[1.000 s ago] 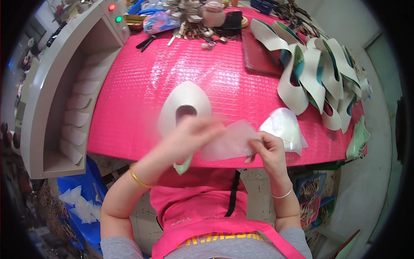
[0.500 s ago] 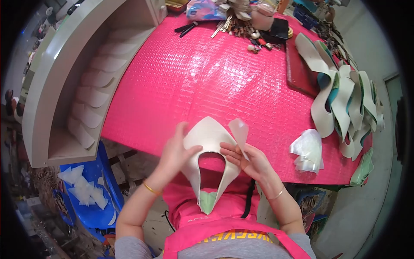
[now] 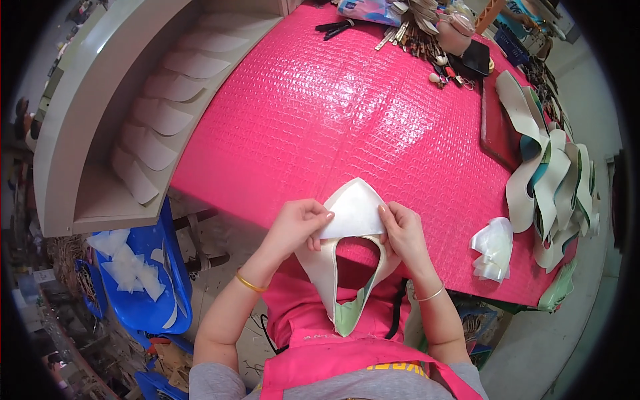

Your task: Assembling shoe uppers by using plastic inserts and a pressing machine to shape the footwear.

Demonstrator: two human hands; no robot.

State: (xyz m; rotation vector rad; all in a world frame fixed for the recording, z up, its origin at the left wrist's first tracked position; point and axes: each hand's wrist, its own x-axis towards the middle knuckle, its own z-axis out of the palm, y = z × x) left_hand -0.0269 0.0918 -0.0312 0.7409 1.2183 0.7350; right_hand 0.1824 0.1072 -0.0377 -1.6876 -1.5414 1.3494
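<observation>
Left hand (image 3: 301, 225) and right hand (image 3: 402, 230) are set apart, pinched at either side of a white patch (image 3: 355, 210) over the toe of a shoe upper (image 3: 319, 268), by the near edge of the table (image 3: 300, 133). White patch could be skewed or creased if pulled unevenly.

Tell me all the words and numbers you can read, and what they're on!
Yellow lettering on the grey shirt: partly covered by the pink apron; I don't copy out writing.
Pale letters on the apron: too small to read.
I can't make out any other writing.
</observation>
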